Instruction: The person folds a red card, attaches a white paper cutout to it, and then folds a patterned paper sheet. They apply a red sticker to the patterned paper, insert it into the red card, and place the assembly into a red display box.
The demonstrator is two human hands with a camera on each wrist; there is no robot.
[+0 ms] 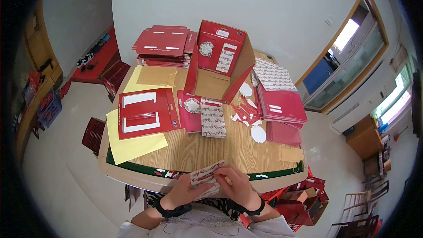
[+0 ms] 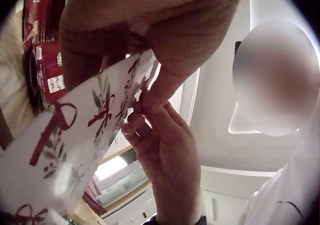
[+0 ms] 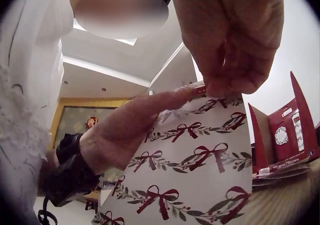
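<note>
A white paper wallet (image 1: 206,175) printed with red bows and green sprigs is held up over the table's front edge. My left hand (image 1: 183,192) grips its left side, thumb across the front. At its upper right edge, the fingertips of my right hand (image 1: 238,186) pinch the paper. The right wrist view shows the printed face of the wallet (image 3: 195,160) hanging below the right hand (image 3: 235,40). A second bow-print wallet (image 1: 213,121) lies on the table ahead, beside a red card with a white round label (image 1: 192,105).
An upright red display box (image 1: 220,53) stands at the back centre. Stacked red cards (image 1: 161,39) sit behind left, and pink-red wallets (image 1: 282,105) are piled at right. Red strips (image 1: 247,112) and white scalloped labels (image 1: 258,134) lie between. Yellow sheets (image 1: 136,143) are under a red card frame (image 1: 147,113).
</note>
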